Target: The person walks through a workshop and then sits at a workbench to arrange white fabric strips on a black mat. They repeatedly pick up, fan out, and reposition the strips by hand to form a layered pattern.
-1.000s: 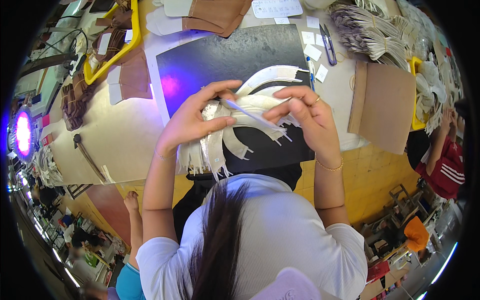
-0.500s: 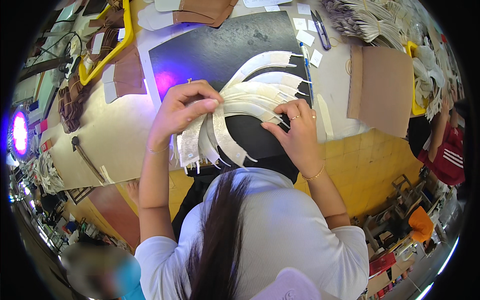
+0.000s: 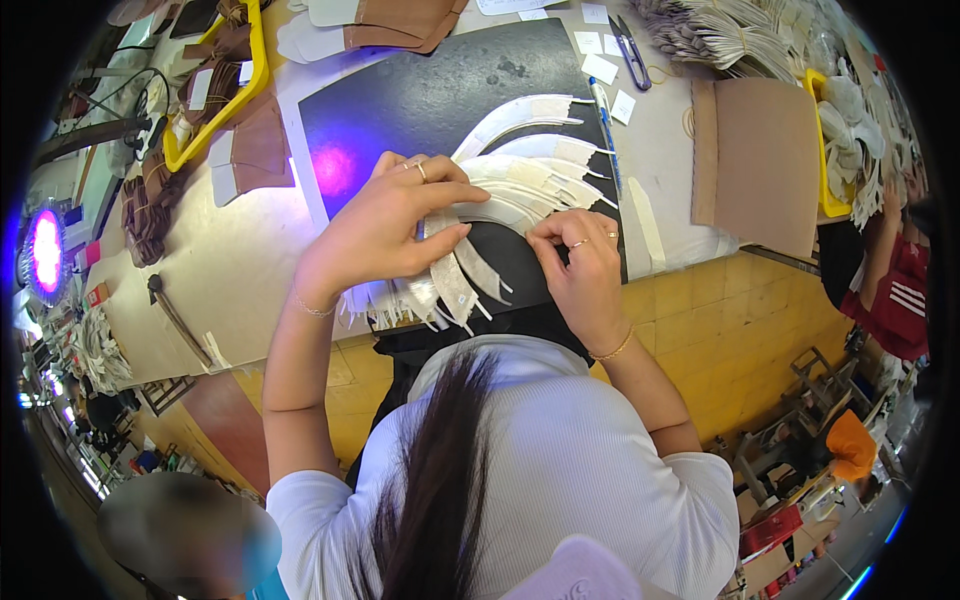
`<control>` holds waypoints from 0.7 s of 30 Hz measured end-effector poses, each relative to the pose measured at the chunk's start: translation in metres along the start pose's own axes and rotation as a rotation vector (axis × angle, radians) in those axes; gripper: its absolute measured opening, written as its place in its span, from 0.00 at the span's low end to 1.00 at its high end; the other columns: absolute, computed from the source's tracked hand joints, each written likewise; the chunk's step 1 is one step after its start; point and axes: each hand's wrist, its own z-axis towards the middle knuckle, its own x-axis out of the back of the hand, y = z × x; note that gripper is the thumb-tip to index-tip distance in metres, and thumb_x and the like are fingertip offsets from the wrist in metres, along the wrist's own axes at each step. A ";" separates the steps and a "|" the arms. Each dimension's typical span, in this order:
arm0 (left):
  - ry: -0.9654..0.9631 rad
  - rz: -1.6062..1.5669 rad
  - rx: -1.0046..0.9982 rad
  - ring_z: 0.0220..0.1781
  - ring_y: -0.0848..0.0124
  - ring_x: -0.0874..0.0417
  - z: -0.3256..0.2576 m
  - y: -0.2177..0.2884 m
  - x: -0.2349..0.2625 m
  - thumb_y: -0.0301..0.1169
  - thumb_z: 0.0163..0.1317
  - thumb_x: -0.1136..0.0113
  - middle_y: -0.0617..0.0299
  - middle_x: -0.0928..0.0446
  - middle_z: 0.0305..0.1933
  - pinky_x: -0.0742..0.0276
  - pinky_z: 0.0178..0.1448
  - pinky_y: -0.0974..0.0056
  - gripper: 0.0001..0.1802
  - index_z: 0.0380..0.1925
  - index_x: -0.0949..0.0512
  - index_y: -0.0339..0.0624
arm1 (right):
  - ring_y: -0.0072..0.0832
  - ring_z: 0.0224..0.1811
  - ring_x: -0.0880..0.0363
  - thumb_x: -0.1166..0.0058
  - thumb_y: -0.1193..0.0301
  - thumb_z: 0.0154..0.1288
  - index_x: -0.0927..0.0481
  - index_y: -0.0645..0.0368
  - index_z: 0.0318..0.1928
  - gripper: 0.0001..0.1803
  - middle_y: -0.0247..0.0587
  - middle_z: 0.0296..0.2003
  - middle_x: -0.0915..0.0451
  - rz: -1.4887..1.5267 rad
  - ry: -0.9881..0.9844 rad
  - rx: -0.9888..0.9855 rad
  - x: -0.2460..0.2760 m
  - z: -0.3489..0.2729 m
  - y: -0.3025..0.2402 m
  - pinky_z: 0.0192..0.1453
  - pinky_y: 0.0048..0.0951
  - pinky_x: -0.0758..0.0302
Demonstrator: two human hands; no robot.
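A fanned bundle of curved cream strips (image 3: 545, 150) with thin cord ends lies across a dark board (image 3: 430, 95). My right hand (image 3: 580, 265) pinches the edge of one pale strip at the right side of the fan. Above the bundle's left part is my left hand (image 3: 400, 225), thumb and forefinger spread apart. More strips (image 3: 455, 285) hang out below it toward the table's near edge, their upper parts hidden by that hand.
Scissors (image 3: 631, 55), small white paper slips (image 3: 600, 68) and a pen (image 3: 606, 125) lie by the board's right edge. Right of them are a brown panel (image 3: 765, 165) and strip bundles (image 3: 725, 35). Leftward stand a yellow tray (image 3: 258, 75) and a hammer (image 3: 175, 310).
My left hand has loosened its pinch and spread its thumb and forefinger, shifting slightly right. My right hand has moved a little left, its fingertips closing on a strip.
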 end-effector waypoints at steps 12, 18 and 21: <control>0.016 0.119 -0.043 0.53 0.60 0.23 0.003 0.001 -0.013 0.33 0.56 0.34 0.59 0.22 0.50 0.36 0.61 0.57 0.21 0.53 0.16 0.48 | 0.36 0.43 0.17 0.37 0.82 0.57 0.19 0.55 0.42 0.13 0.41 0.40 0.17 -0.097 -0.029 0.102 -0.008 -0.015 -0.018 0.52 0.38 0.29; 0.000 0.114 -0.040 0.52 0.63 0.24 0.002 0.003 -0.011 0.37 0.56 0.32 0.60 0.22 0.48 0.38 0.60 0.58 0.15 0.42 0.14 0.45 | 0.36 0.46 0.21 0.38 0.78 0.61 0.19 0.54 0.45 0.11 0.39 0.39 0.21 0.051 -0.046 0.008 0.001 -0.014 -0.025 0.55 0.39 0.33; 0.016 0.082 -0.047 0.51 0.65 0.25 0.000 0.004 -0.009 0.40 0.55 0.29 0.61 0.22 0.45 0.39 0.59 0.59 0.14 0.35 0.16 0.42 | 0.35 0.45 0.24 0.35 0.73 0.61 0.19 0.53 0.46 0.12 0.37 0.37 0.23 -0.003 -0.013 -0.018 0.008 -0.013 -0.010 0.53 0.39 0.35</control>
